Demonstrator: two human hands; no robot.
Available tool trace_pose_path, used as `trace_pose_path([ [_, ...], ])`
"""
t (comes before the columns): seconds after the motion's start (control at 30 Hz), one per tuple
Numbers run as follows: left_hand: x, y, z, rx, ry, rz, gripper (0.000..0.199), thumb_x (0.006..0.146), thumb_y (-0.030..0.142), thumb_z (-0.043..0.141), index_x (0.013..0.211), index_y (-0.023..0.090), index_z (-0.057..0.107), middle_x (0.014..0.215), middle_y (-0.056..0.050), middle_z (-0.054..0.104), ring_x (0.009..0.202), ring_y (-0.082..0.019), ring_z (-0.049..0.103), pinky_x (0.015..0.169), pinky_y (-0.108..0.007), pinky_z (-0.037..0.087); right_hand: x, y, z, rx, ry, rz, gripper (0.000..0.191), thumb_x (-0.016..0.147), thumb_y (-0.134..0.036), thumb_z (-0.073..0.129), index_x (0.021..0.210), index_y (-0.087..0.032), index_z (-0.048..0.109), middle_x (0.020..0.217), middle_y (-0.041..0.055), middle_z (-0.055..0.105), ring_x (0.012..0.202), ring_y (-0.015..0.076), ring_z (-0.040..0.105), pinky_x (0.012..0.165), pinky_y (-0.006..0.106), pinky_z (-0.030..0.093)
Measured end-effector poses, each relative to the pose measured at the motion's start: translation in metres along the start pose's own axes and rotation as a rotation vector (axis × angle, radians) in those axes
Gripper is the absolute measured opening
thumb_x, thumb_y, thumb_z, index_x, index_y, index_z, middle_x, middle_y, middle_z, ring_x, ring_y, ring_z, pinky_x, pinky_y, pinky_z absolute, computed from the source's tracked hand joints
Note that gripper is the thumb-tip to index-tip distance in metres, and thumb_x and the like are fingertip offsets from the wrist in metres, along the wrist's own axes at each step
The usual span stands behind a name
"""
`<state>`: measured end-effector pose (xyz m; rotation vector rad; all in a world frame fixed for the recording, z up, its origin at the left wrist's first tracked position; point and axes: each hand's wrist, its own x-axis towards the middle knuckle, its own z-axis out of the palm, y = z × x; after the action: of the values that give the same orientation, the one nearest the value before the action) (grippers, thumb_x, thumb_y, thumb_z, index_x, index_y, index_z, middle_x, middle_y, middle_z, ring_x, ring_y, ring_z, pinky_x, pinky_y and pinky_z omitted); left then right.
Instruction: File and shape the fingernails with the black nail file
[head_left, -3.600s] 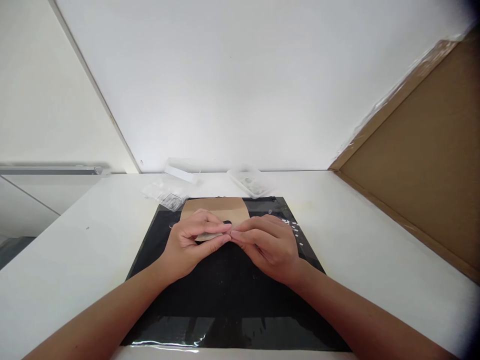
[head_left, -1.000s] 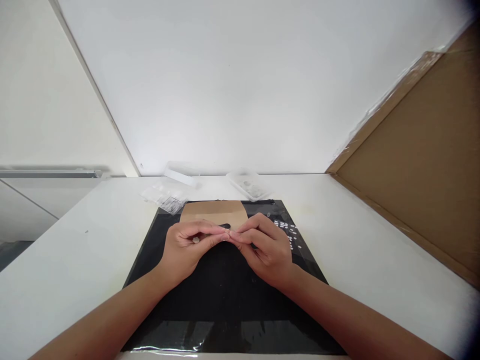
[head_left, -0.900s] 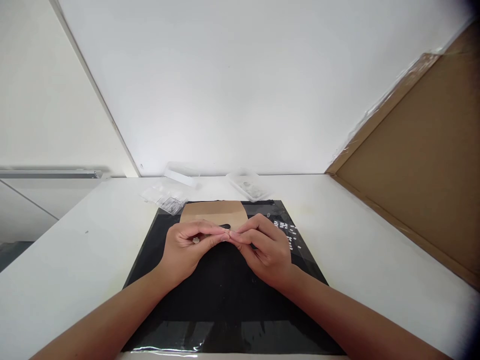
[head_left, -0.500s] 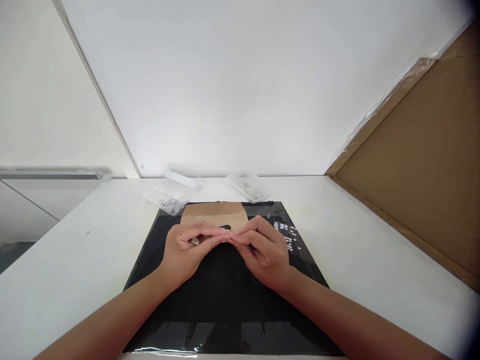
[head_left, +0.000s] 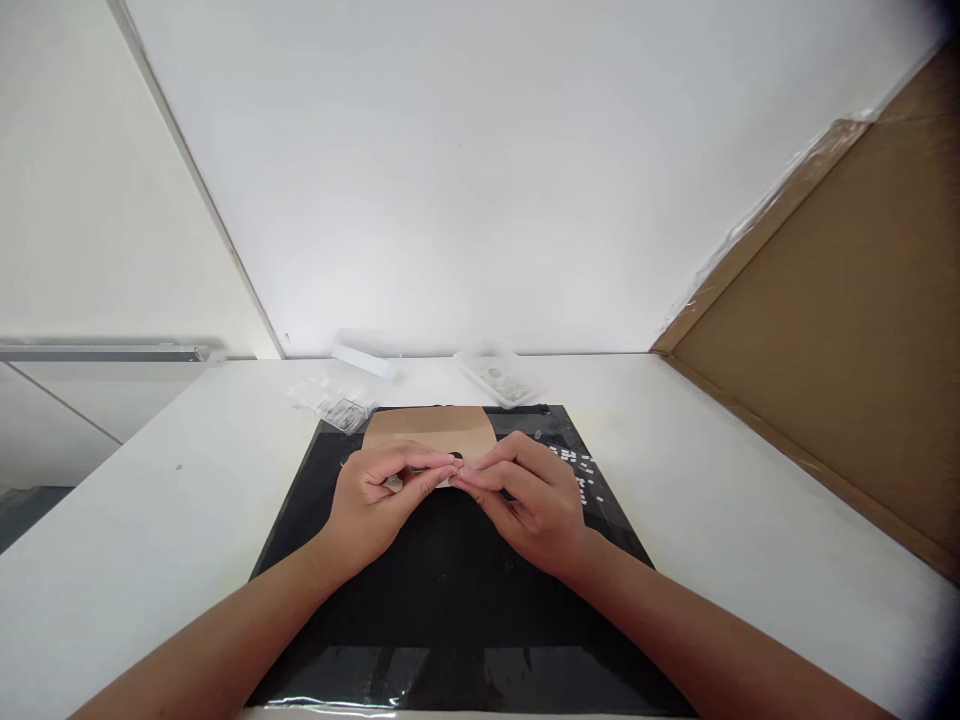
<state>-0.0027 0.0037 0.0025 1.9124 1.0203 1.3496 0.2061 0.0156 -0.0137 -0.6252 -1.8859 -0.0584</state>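
My left hand (head_left: 379,500) and my right hand (head_left: 529,500) meet fingertip to fingertip above a black mat (head_left: 450,590). Both are closed in a pinch. Whatever lies between the fingertips is too small and too covered to name. Behind the fingers lies a tan sheet (head_left: 427,425) with a curved edge, on the far part of the mat. A small dark shape (head_left: 456,456) shows just beyond the fingertips. To the right of my right hand, several small white pieces (head_left: 581,470) are scattered on the mat.
A clear plastic bag (head_left: 337,402) and a white box-like piece (head_left: 364,358) lie at the back left. Behind the mat stands a translucent tray (head_left: 501,378) with small pieces in it. A cardboard panel (head_left: 825,330) rises on the right; a white wall (head_left: 465,180) closes the back.
The fingertips have shifted very slightly against each other, still pinched together. The whole view has moved a touch; the things on the table stay in place.
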Motion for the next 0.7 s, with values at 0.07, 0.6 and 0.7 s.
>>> trace_pose_path([
  [0.07, 0.0, 0.0, -0.001, -0.02, -0.016, -0.016, 0.01, 0.093, 0.028, 0.074, 0.098, 0.026, 0.083, 0.098, -0.003, 0.082, 0.091, -0.019, 0.076, 0.079, -0.028, 0.061, 0.001, -0.001, -0.001, -0.008, 0.001, -0.009, 0.01, 0.087, -0.014, 0.078, 0.088, -0.022, 0.071, 0.081, 0.0023, 0.071, 0.07, 0.013, 0.062, 0.06, 0.028, 0.047],
  [0.6, -0.002, -0.003, 0.003, -0.192, -0.065, -0.098, 0.01, 0.091, 0.027, 0.075, 0.098, 0.023, 0.081, 0.101, -0.008, 0.078, 0.095, -0.021, 0.074, 0.068, -0.026, 0.06, 0.011, -0.002, -0.006, 0.099, -0.016, 0.074, 0.014, 0.086, -0.018, 0.08, 0.097, -0.023, 0.073, 0.082, 0.0021, 0.071, 0.072, 0.0145, 0.065, 0.064, 0.028, 0.054],
  [0.7, -0.002, -0.004, 0.003, -0.208, -0.071, -0.125, 0.011, 0.091, 0.029, 0.075, 0.098, 0.023, 0.081, 0.101, -0.008, 0.079, 0.095, -0.022, 0.074, 0.068, -0.026, 0.061, 0.012, -0.002, -0.006, 0.103, -0.012, 0.078, 0.018, 0.087, -0.02, 0.08, 0.104, -0.023, 0.073, 0.083, 0.0018, 0.072, 0.07, 0.0137, 0.065, 0.062, 0.027, 0.055],
])
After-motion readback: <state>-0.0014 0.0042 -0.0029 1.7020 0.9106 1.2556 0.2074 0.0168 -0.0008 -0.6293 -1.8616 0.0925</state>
